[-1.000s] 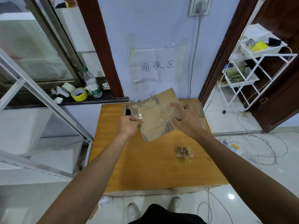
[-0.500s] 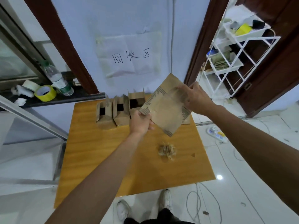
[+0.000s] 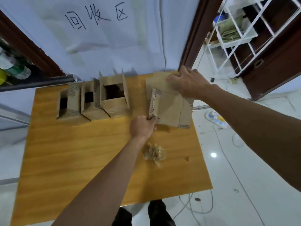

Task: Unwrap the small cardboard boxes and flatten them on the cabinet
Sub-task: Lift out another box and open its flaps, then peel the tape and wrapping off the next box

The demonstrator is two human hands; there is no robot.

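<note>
A flattened cardboard box (image 3: 169, 108) lies at the far right of the wooden cabinet top (image 3: 81, 152), on top of another flat piece of cardboard (image 3: 156, 80). My left hand (image 3: 142, 127) pinches its near left corner. My right hand (image 3: 187, 84) grips its far edge with curled fingers. Three small open cardboard boxes stand in a row at the back: the left box (image 3: 68, 101), the middle box (image 3: 91, 101) and the right box (image 3: 114, 97), flaps up.
A crumpled wad of peeled tape (image 3: 154, 154) lies on the cabinet near my left forearm. A paper sign (image 3: 97, 18) is taped to the wall behind. A white wire rack (image 3: 236, 33) and loose cables (image 3: 216, 119) are on the floor to the right.
Both hands carried the flattened box from mid-air to the right and lowered it onto the flat cardboard at the cabinet's far right. The camera has moved closer.
</note>
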